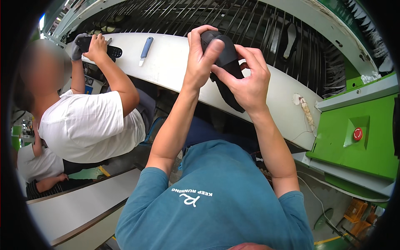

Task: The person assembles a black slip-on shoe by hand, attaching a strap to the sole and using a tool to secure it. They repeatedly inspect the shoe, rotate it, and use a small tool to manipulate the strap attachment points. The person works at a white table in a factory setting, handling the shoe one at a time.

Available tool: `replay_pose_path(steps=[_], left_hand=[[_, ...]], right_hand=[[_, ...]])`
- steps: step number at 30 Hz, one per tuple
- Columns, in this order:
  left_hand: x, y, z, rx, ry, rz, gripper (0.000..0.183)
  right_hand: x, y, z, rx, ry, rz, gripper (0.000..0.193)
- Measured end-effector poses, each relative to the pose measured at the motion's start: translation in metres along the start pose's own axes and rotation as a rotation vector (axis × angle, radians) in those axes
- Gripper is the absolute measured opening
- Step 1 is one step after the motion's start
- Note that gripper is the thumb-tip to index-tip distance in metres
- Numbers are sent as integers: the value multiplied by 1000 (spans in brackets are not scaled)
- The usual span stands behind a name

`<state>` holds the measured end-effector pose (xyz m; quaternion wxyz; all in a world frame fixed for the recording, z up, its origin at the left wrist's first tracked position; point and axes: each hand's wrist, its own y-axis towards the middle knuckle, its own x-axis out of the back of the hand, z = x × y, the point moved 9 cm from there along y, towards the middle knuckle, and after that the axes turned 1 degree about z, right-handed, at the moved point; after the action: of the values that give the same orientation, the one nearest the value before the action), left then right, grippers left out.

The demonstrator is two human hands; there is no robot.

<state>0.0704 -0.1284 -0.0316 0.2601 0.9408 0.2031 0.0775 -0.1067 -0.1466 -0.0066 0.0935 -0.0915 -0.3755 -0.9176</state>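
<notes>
A black shoe (227,52) is held up between my two hands over the white worktable (166,58). My left hand (201,58) is wrapped round one end of it, with the thumb pressed on the dark surface. From the other side my right hand (250,81) grips the shoe, its thumb and fingers bent in against it. The soft black part (228,96) hangs down below my right thumb. What lies under my fingers is hidden.
A blue-handled knife (146,50) lies on the table at left; a wrapped tool (307,112) lies at right. Beyond, a rack of dark rods (250,21) carries another shoe (289,39). A green machine (333,146) has a red button (357,134). A co-worker (91,121) handles a black shoe (113,51).
</notes>
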Motion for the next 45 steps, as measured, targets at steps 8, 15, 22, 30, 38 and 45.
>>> replay_pose_path(steps=[8,15,22,30,38,45], left_hand=[[-8,-2,-9,-5,-9,14,72],[-5,-7,-19,-37,11,17,65],[-3,-14,-35,-39,-51,45,57],[3,-26,-38,-52,-103,53,52],[11,-57,-29,15,-185,47,69],[-2,-95,-44,60,-280,20,73]], right_hand=[[7,-1,3,9,1,-16,60],[8,-4,9,10,1,0,62],[11,-11,31,137,-55,-19,68],[9,-18,39,168,-62,-37,70],[20,-21,49,82,106,280,54],[12,-39,34,-308,454,417,26]])
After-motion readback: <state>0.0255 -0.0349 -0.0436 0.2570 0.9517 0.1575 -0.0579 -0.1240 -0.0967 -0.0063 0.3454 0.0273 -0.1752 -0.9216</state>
